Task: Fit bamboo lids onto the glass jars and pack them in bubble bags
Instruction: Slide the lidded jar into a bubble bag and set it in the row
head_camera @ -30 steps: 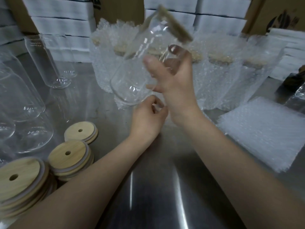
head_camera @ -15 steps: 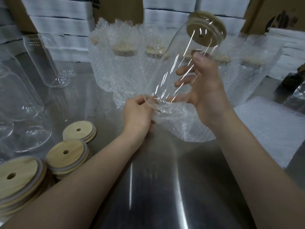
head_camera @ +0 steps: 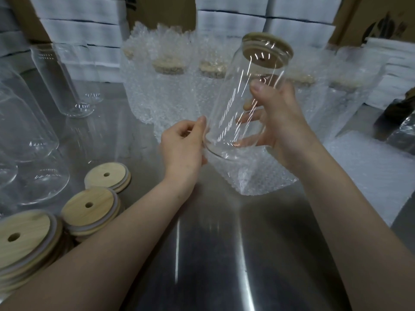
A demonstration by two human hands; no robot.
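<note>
place: packing workshop | signs: steel worktable (head_camera: 202,254); stacked white boxes (head_camera: 78,32); cardboard cartons (head_camera: 368,16); bubble-bagged jars (head_camera: 170,86)

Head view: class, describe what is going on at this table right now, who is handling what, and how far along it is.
A person is bagging a jar. The right hand grips it, tilted, with its bamboo lid already on. The left hand pinches the bubble bag at the jar's base. Most of the jar is not yet inside. Spare lids and unlidded jars wait at the left, and bagged jars stand behind.
</note>
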